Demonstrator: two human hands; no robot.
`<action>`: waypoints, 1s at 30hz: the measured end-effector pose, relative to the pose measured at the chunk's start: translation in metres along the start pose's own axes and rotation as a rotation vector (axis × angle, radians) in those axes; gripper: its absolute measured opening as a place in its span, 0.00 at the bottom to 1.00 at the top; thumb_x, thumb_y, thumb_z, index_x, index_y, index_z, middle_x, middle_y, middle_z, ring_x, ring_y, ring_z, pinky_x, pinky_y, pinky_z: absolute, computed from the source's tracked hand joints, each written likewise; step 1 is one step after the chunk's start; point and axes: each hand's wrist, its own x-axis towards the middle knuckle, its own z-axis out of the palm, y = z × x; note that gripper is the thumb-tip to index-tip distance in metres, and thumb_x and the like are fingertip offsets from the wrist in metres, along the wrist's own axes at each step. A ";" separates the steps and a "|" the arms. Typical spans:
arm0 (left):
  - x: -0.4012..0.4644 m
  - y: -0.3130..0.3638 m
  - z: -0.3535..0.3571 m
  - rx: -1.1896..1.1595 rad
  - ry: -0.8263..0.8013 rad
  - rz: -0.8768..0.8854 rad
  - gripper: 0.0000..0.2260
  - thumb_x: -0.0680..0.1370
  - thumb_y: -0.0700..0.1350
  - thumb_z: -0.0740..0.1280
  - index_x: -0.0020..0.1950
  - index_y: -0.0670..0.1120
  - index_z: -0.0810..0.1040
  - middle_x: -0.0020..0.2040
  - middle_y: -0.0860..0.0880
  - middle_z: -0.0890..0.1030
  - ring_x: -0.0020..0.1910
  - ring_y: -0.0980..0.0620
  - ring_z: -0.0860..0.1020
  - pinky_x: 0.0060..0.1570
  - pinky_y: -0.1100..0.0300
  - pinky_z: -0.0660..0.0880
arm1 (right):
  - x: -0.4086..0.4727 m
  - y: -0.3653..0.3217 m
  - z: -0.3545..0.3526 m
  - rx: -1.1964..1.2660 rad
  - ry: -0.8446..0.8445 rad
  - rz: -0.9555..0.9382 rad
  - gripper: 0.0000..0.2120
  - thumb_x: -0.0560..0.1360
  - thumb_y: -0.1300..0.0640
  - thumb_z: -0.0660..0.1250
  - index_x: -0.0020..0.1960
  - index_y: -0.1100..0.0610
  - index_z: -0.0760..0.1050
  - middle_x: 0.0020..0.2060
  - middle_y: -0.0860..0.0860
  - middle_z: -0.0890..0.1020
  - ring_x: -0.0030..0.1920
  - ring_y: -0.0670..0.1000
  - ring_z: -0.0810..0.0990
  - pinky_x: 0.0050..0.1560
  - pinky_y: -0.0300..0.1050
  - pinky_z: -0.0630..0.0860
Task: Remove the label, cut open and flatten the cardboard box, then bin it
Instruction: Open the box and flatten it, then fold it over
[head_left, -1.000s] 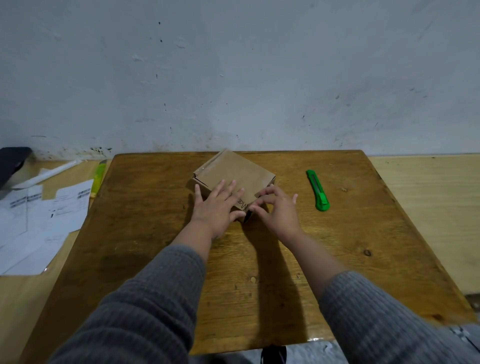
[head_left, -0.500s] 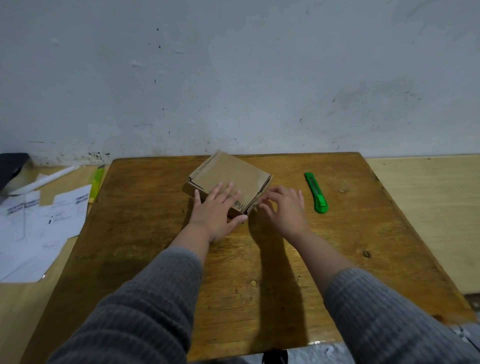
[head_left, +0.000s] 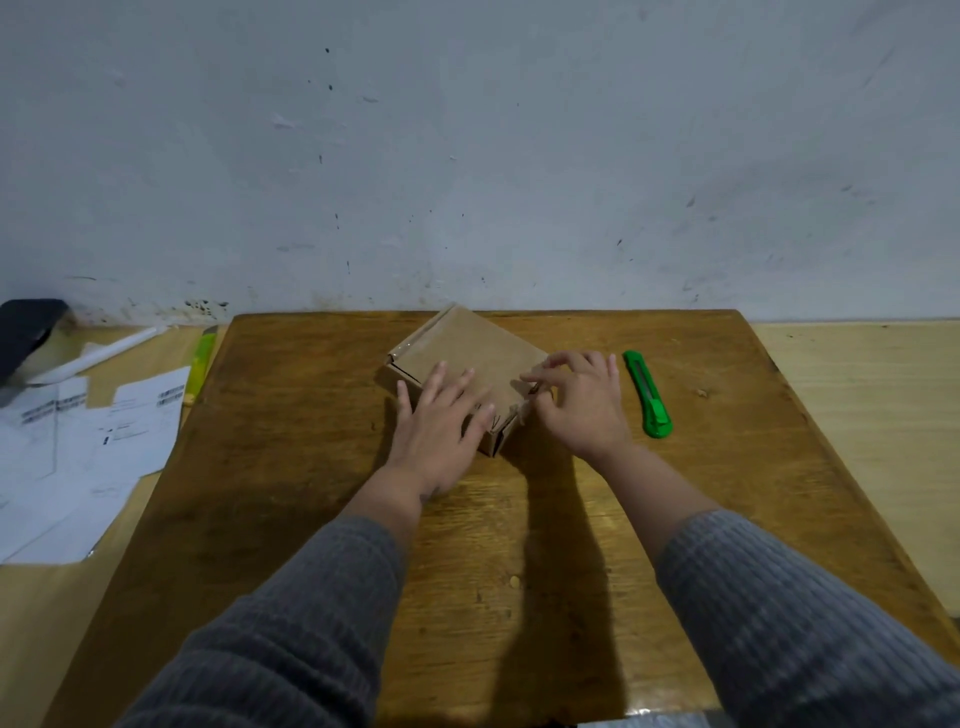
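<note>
A small brown cardboard box (head_left: 470, 345) lies closed at the back middle of the wooden table (head_left: 291, 467), turned corner-on to me. My left hand (head_left: 441, 426) lies flat on its near top face, fingers spread. My right hand (head_left: 582, 402) is at the box's right edge, fingertips pinching a thin strip of clear tape there. A green utility knife (head_left: 648, 394) lies on the table just right of my right hand, untouched.
White printed papers (head_left: 78, 447) cover a lighter surface left of the table, with a yellow-green cutter (head_left: 200, 364), a white pen-like stick (head_left: 98, 356) and a dark object (head_left: 26, 332). A grey wall stands right behind the table. A pale floor or bench lies to the right.
The box has turned and slid a little away from me. My right hand moved from its near corner up along the right edge and now pinches tape there.
</note>
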 end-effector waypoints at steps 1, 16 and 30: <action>0.000 0.000 0.001 -0.011 0.058 -0.041 0.24 0.82 0.60 0.47 0.78 0.57 0.55 0.80 0.55 0.49 0.77 0.53 0.38 0.72 0.39 0.35 | 0.005 -0.002 -0.001 -0.002 -0.010 -0.010 0.16 0.77 0.52 0.60 0.63 0.45 0.75 0.67 0.49 0.72 0.72 0.52 0.60 0.75 0.62 0.41; -0.013 -0.016 -0.008 -0.062 -0.058 -0.354 0.34 0.82 0.56 0.51 0.77 0.45 0.32 0.77 0.49 0.30 0.76 0.51 0.32 0.74 0.37 0.39 | 0.000 -0.016 0.002 -0.106 -0.330 0.097 0.29 0.79 0.37 0.48 0.75 0.49 0.57 0.77 0.47 0.54 0.77 0.51 0.51 0.68 0.75 0.40; -0.021 -0.017 -0.016 0.038 -0.140 -0.298 0.31 0.82 0.56 0.49 0.78 0.46 0.36 0.77 0.48 0.32 0.76 0.50 0.33 0.73 0.36 0.40 | -0.007 -0.041 0.012 -0.141 -0.226 -0.013 0.33 0.76 0.38 0.58 0.76 0.48 0.54 0.76 0.54 0.58 0.76 0.56 0.54 0.75 0.59 0.51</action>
